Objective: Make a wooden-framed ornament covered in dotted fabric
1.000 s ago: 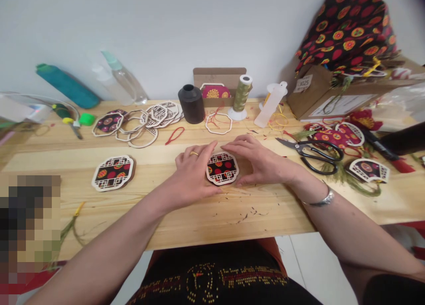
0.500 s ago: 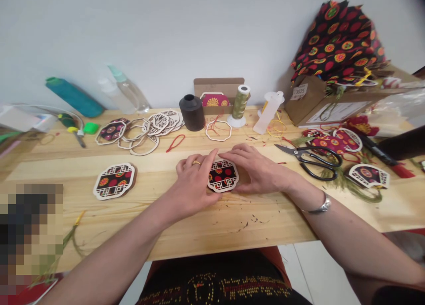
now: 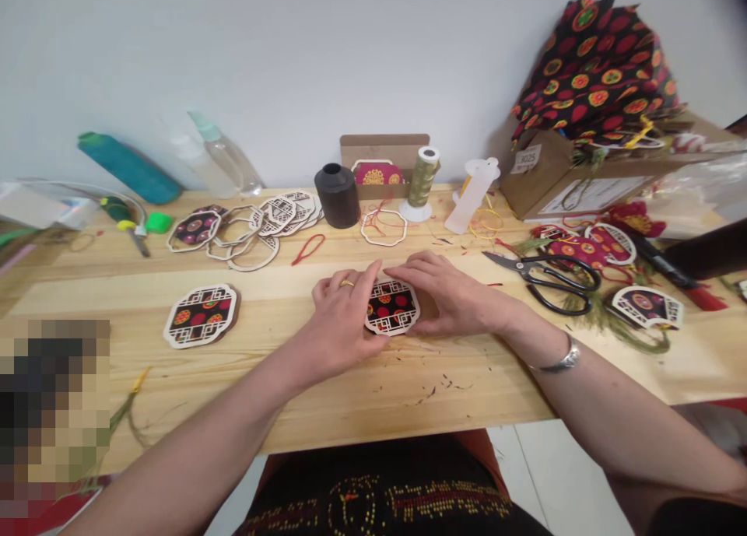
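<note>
On the wooden table, a wooden lattice ornament (image 3: 392,309) backed with black, red-dotted fabric lies flat between my hands. My left hand (image 3: 345,318) grips its left edge, thumb near the lower corner and forefinger at the top; a ring is on one finger. From the other side my right hand (image 3: 447,296) curves around the right edge, fingertips at the upper corner and thumb low. A second lattice ornament (image 3: 201,316) of the same kind rests to the left. Small dark scraps (image 3: 440,387) are scattered just below the hands.
Black scissors (image 3: 545,275) lie right of my right hand, beside finished-looking fabric pieces (image 3: 592,244). Behind stand a black thread cone (image 3: 337,196) and a green thread spool (image 3: 423,178). Loose wooden frames (image 3: 254,236) and a red cord loop (image 3: 308,250) are left of centre. A cardboard box (image 3: 545,176) sits back right.
The view has shifted very slightly. Both hands keep the same hold around the ornament, and nothing else has visibly moved.
</note>
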The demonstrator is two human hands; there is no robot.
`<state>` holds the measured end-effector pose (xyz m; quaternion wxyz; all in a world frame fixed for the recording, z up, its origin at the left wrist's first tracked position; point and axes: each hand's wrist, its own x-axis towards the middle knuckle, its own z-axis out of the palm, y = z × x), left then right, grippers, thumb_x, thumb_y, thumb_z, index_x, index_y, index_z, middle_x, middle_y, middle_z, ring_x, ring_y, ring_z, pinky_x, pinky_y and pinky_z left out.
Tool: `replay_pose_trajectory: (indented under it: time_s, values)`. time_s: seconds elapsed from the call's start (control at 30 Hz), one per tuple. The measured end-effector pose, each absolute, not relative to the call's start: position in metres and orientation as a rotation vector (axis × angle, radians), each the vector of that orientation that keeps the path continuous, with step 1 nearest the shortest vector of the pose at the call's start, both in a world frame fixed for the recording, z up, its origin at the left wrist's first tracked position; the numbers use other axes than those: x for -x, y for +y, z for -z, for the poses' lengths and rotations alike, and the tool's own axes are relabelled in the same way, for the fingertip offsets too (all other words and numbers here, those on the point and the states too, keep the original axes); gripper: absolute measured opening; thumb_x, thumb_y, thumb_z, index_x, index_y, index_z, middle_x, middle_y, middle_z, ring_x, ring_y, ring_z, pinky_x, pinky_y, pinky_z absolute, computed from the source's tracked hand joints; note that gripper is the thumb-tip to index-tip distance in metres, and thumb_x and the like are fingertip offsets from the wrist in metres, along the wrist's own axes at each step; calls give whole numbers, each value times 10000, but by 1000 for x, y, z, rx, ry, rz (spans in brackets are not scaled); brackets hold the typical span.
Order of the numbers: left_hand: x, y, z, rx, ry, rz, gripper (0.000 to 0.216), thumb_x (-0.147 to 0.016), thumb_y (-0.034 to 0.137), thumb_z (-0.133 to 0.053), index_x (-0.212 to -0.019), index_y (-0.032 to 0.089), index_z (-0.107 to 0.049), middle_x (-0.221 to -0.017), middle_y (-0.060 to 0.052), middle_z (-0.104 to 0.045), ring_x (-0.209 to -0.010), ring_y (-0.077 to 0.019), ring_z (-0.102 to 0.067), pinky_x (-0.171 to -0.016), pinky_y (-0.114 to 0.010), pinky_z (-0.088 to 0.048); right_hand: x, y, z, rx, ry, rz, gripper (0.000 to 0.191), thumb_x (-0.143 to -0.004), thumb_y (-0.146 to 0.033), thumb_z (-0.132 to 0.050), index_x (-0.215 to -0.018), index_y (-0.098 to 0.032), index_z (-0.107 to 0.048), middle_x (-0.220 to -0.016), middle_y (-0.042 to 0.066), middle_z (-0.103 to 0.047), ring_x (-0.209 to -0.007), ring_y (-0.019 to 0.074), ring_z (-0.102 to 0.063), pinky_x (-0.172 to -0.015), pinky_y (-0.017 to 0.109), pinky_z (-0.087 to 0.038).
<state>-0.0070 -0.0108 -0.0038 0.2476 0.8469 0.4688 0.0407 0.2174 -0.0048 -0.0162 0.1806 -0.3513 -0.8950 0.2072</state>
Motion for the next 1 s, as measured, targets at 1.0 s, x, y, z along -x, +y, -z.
replay_pose_trajectory:
  time_s: [1.0]
  values:
    - [12, -4, 0, -2230, 1263, -200, 838, -767, 391, -715, -1474, 211, -302, -1401, -96, -550, -1313, -340, -321, -1069, -524, -216, -220, -2, 20, 894, -2340, -717, 565, -813, -262, -732, -1346, -172, -565, -1200, 105, -662, -1139, 264, -455, -999, 440, -428]
